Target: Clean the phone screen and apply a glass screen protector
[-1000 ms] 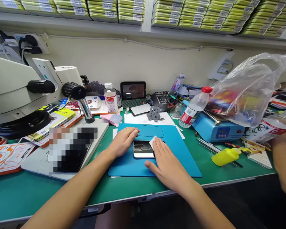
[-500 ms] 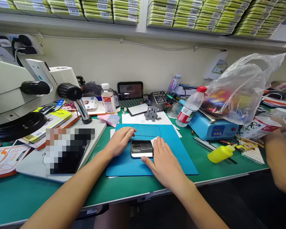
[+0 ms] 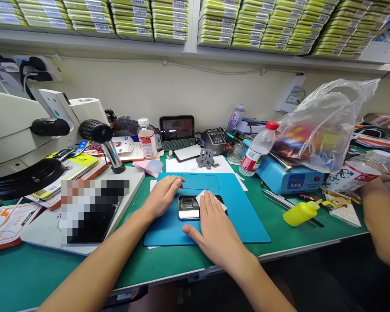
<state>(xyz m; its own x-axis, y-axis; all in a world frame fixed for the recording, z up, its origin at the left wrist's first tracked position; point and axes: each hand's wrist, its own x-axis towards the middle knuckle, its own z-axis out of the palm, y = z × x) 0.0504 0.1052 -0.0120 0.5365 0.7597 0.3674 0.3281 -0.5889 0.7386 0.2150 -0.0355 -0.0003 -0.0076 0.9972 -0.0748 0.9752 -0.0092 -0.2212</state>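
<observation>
A phone [image 3: 188, 213] lies face up on the blue mat [image 3: 247, 225], its screen dark with a bright band along the near edge. My right hand [image 3: 214, 229] is flat over the phone's right part, fingers together and thumb out to the left. Under those fingers a white wipe [image 3: 221, 205] is pressed against the glass; its corners stick out. My left hand [image 3: 164, 193] rests on the mat by the phone's upper left corner. Its fingers are loosely stretched, with nothing visible in them.
A microscope [image 3: 22, 134] stands at left, with a dark phone [image 3: 97, 216] on its base. Behind the mat are a phone stand [image 3: 205, 157] and small screen [image 3: 177, 128]. At right are a red-capped bottle [image 3: 258, 149], blue device [image 3: 289, 177], yellow squeeze bottle [image 3: 300, 213] and another person's arm [image 3: 381, 216].
My right hand has slid left across the phone with the wipe, uncovering the phone's right end. My left hand has stayed nearly in place. The view has tilted slightly upward.
</observation>
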